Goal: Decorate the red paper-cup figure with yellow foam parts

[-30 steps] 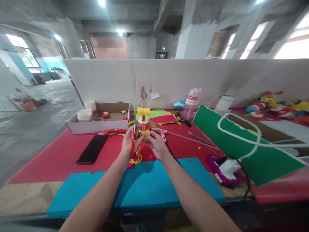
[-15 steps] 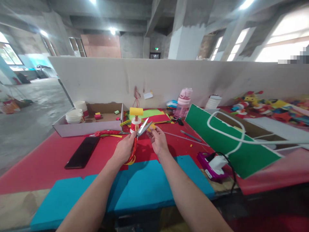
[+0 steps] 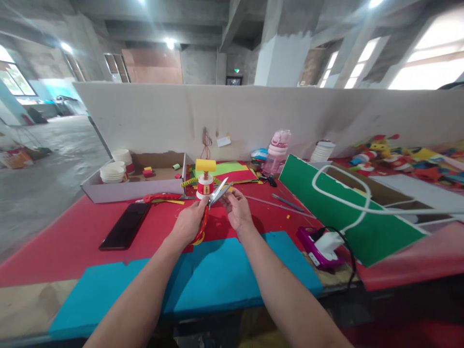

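My left hand [image 3: 189, 221] is closed on the red handles of a pair of scissors [image 3: 205, 223], whose blades point up and to the right, slightly apart. Pinched in my right hand [image 3: 237, 210] is a small yellow piece [image 3: 229, 190], close to the blade tips and partly hidden by fingers. Just behind the scissors stands a red and white paper cup figure [image 3: 205, 186] with a yellow roll [image 3: 205, 166] on top and a green coiled strip [image 3: 189, 182] at its side.
A black phone [image 3: 125, 226] lies left, before a box [image 3: 119, 192] with paper cups. Blue foam sheets [image 3: 213, 275] line the front edge. Right are a purple power strip [image 3: 319, 251], white cable [image 3: 366, 193] and green board [image 3: 337, 208]. A pink bottle [image 3: 276, 153] stands behind.
The scissor blades have come a little closer together, near the yellow piece in my right hand. Both hands have stayed nearly in place, and the view has shifted slightly.
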A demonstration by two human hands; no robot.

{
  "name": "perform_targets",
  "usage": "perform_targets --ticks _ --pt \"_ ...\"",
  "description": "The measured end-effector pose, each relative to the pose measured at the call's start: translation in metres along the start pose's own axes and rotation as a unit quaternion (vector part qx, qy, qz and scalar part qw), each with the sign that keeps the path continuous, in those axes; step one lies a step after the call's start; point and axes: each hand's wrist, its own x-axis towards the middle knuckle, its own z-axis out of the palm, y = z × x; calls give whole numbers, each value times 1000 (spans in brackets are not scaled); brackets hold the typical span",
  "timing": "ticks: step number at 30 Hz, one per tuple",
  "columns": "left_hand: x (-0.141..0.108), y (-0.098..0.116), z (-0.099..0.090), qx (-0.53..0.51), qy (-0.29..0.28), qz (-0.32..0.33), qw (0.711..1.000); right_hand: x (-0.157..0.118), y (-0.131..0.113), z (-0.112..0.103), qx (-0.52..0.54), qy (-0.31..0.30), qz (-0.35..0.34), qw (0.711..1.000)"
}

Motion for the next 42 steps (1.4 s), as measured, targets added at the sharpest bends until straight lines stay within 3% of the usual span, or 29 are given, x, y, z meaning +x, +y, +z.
perform_targets --ticks 42 --pt "-1 -2 -7 -17 -13 -10 1000 5 0 -5 -40 28 21 999"
